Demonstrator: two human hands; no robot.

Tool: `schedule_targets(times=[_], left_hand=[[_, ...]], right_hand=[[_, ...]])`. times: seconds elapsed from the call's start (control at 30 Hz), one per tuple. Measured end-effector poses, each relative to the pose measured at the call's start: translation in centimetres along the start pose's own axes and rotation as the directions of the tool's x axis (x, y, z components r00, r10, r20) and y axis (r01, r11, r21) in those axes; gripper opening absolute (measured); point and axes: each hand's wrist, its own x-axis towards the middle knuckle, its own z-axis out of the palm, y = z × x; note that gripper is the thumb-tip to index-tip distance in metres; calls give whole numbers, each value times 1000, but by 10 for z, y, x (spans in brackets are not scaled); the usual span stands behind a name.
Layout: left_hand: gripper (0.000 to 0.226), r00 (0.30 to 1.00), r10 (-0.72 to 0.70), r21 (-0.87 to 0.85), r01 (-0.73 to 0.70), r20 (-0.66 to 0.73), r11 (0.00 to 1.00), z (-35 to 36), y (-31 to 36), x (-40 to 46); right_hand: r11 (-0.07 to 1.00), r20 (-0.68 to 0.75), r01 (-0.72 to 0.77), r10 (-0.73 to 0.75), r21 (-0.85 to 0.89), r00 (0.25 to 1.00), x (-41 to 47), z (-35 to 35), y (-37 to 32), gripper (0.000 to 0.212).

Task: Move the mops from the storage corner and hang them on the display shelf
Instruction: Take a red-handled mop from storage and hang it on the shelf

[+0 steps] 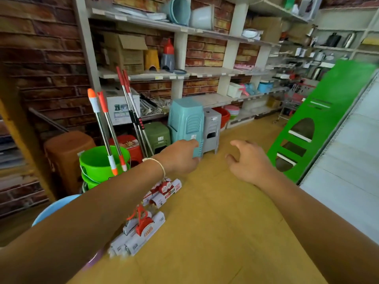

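We saw the mops (111, 136) leaning in the corner by the green bucket (96, 162) — left hand (180, 158) and right hand (249, 162) loosely curled, empty. Long, stiff, probably light — grab mid-shaft.

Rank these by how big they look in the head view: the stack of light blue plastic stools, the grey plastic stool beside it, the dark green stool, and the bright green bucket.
1. Stack of light blue plastic stools
2. Bright green bucket, though it sits nearer the camera and is partly hidden
3. Grey plastic stool and dark green stool look about alike; unranked.
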Motion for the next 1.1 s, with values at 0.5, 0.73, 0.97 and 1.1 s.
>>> schedule_targets(times=[0.5, 0.73, 0.97, 1.1], left_hand=[[50, 998, -50, 0, 51, 41, 999, 4, -134, 253], [44, 998, -20, 29, 19, 66, 999, 3, -153, 362], [46, 994, -43, 40, 39, 100, 998, 31, -165, 469], [45, 988, -119, 24, 117, 103, 993, 44, -180, 534]], right_hand=[[999, 41, 29, -30, 13, 999, 261, 81, 9, 45], [999, 36, 6, -7, 35, 999, 361, 103, 35, 43], [998, 63, 10, -14, 63, 998, 461, 140, 83, 45], [997, 128, 45, -53, 64, 990, 534, 162, 113, 46]])
